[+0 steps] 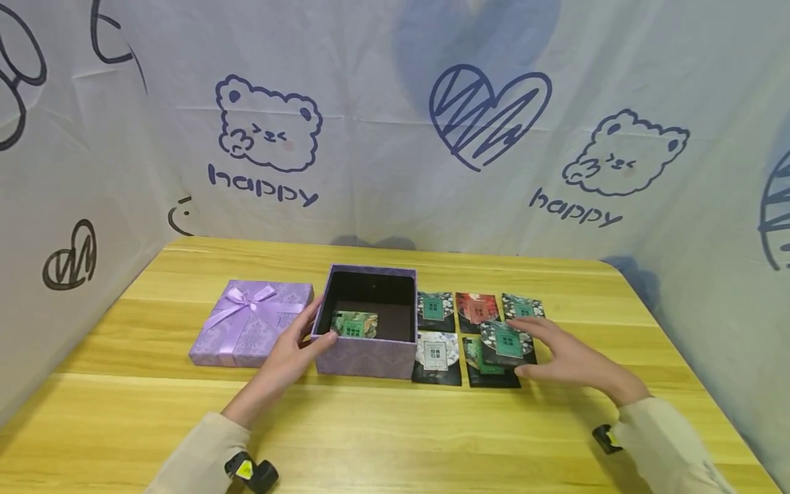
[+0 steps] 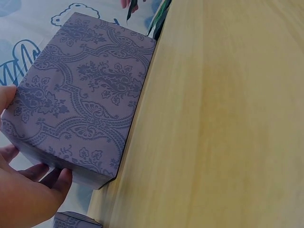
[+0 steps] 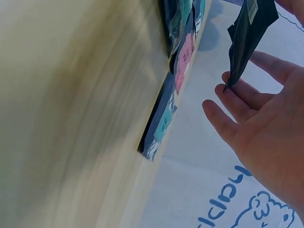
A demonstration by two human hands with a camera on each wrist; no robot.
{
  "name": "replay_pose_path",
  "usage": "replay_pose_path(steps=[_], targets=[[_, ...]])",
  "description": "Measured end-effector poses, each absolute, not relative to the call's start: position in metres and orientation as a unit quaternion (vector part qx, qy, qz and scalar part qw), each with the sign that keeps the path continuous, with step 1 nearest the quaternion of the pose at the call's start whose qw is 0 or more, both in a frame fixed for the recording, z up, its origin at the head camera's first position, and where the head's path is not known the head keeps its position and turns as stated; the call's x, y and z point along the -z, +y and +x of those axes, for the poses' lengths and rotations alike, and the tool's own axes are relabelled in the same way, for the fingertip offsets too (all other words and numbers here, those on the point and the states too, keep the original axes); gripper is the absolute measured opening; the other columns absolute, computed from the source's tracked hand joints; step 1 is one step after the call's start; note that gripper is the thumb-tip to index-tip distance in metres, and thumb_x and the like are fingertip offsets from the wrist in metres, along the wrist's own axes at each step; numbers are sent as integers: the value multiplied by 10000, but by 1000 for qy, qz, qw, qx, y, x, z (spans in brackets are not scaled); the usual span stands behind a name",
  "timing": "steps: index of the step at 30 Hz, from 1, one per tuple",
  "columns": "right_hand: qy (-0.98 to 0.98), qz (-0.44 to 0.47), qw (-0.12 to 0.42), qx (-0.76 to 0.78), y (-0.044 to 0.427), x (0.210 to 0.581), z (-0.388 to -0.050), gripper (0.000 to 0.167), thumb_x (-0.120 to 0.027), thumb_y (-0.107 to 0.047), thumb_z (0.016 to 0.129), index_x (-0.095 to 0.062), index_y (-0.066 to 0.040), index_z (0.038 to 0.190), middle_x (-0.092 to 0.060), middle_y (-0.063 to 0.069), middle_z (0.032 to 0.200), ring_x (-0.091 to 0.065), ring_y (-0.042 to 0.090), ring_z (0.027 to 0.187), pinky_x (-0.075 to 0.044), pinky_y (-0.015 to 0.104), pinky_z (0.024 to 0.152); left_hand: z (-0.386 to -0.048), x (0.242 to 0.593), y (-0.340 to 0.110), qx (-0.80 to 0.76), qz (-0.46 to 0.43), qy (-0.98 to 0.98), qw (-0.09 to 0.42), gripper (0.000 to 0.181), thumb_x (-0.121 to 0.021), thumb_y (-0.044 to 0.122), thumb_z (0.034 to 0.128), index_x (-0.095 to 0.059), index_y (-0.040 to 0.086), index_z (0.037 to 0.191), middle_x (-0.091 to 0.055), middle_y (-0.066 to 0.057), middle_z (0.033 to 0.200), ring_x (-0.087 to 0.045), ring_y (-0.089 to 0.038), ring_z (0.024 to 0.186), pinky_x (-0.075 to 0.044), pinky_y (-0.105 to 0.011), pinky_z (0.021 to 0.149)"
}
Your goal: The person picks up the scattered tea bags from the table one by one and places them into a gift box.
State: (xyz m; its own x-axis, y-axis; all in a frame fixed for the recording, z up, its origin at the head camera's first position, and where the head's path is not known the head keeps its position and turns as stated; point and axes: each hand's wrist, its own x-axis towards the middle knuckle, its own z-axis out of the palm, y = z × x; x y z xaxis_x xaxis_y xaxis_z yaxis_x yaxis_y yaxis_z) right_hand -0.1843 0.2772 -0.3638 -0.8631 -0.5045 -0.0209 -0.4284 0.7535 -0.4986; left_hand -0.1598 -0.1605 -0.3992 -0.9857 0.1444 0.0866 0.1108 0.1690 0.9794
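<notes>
An open purple patterned box (image 1: 365, 360) stands on the table, its dark inside holding one green and gold packet (image 1: 354, 324). My left hand (image 1: 288, 352) grips the box's left side, thumb at the front rim; in the left wrist view the fingers (image 2: 59, 183) lie against the box's end (image 2: 85, 95). My right hand (image 1: 564, 353) pinches a dark packet with a green label (image 1: 508, 343), which the right wrist view shows raised off the table as a dark pouch (image 3: 251, 35) between thumb and fingers. Beneath it in the head view is a green packet (image 1: 475, 357), partly covered.
A purple lid with a ribbon bow (image 1: 249, 322) lies left of the box. Right of the box lie more packets: a white one (image 1: 436, 357), a red one (image 1: 477, 310) and dark ones with green labels (image 1: 435, 309). A printed cloth (image 1: 382, 206) hangs behind the table (image 1: 395, 432).
</notes>
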Motion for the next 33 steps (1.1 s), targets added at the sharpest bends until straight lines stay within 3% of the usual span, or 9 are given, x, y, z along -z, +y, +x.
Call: replay_pose_path(steps=[19, 33], targets=[[922, -297, 75, 239, 227, 324, -211, 772, -693, -398, 877, -358, -77, 1494, -271, 232, 1516, -271, 469, 1352, -285, 706, 1001, -159, 399, -161, -637, 82, 766, 13, 719, -618, 159, 952, -223, 134, 1552, -284, -192, 1538, -334, -380, 1361, -342, -478, 1072], [916, -311, 76, 239, 177, 307, -236, 767, -706, -374, 865, -364, -112, 1499, -270, 165, 1537, -268, 374, 1385, -299, 596, 1068, -159, 400, -160, -635, 81, 768, 17, 726, -616, 170, 955, -209, 137, 1555, -256, -191, 1548, -319, -381, 1369, -336, -479, 1073]])
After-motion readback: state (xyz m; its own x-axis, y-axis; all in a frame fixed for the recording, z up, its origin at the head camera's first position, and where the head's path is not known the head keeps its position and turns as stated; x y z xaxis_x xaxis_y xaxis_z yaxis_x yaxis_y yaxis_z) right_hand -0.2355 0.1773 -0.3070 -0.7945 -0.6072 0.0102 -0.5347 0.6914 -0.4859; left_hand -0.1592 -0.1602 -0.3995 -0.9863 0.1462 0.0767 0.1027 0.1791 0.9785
